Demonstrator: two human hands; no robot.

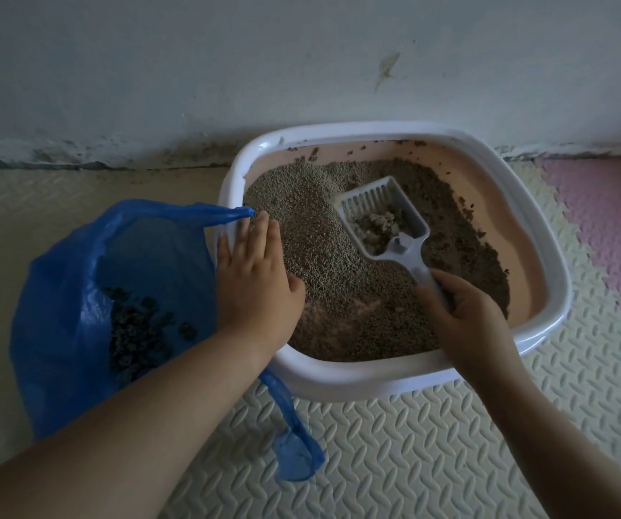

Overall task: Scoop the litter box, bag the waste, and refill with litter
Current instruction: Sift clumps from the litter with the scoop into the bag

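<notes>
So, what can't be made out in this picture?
Head view: the left hand covers the near-left rim of the white plastic litter box, so whether it pins the blue plastic bag there is hidden.
Head view: the right hand hides the handle end of the white slotted plastic scoop.
Head view: the bag's own wall hides how full it is.
Head view: dim light blurs the pale clump in the scoop.

A single head-worn wide-angle camera looks forward and steeply down from close above the litter box (338,380), which sits centre-right on the floor (432,462). The wall (189,69) crosses the top.
</notes>
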